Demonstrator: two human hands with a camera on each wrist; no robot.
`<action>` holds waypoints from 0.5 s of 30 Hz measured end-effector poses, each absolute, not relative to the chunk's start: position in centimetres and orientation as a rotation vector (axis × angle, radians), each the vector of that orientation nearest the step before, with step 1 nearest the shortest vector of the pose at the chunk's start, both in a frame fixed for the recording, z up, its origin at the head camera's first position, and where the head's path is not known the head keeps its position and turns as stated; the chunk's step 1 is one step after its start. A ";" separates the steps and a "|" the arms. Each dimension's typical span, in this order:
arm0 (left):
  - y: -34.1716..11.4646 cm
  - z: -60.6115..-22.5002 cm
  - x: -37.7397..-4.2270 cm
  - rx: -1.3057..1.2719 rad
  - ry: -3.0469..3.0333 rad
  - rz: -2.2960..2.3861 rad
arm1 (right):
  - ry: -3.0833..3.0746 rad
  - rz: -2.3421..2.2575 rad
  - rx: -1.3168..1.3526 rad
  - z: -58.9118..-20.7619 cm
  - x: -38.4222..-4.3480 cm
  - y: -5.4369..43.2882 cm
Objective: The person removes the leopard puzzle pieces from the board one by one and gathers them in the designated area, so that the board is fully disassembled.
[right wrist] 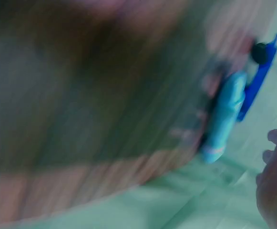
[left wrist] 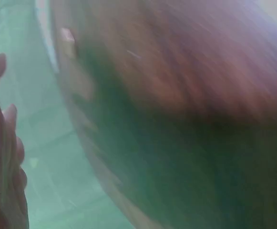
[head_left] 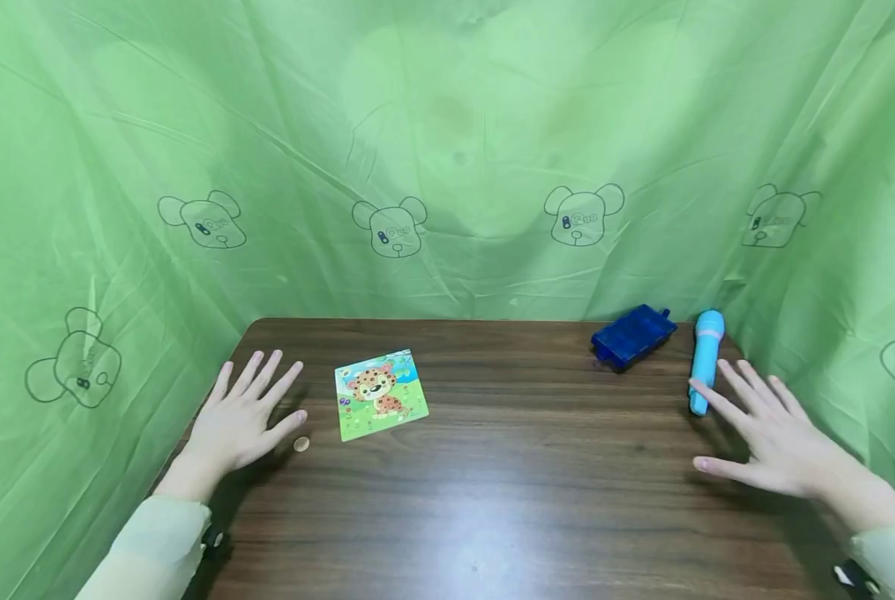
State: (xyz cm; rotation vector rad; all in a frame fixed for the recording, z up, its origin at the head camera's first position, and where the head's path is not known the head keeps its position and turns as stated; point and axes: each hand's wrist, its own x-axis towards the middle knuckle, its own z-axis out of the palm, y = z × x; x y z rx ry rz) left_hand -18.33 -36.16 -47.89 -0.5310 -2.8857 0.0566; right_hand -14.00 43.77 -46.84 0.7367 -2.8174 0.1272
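My left hand (head_left: 236, 423) is spread palm down with straight fingers at the table's left side, holding nothing. By its thumb lies a small pale round disc (head_left: 301, 444). Further right, a square card (head_left: 382, 395) with a cartoon leopard lies flat. My right hand (head_left: 773, 437), fingers also spread, is at the right side. Its index fingertip overlaps a light-blue torch-like stick (head_left: 706, 362) with a wider head; whether they touch I cannot tell. Left of the stick's head sits a translucent dark-blue plastic box (head_left: 633, 337). Both wrist views are blurred; the stick (right wrist: 225, 114) shows in the right one.
A dark brown wood-grain table (head_left: 507, 450) carries everything, with a bright glare near its front. Green cloth (head_left: 447, 150) printed with bear heads hangs behind the table and along both sides, close to its edges.
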 end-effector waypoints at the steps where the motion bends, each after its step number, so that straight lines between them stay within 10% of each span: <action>1: -35.9 -47.7 -18.4 -0.507 -2.896 0.043 | -2.810 0.147 0.759 -46.7 -14.2 43.0; 15: -31.7 -45.8 -17.4 -0.195 -3.126 -0.627 | -2.806 0.551 0.921 -45.4 -18.8 26.2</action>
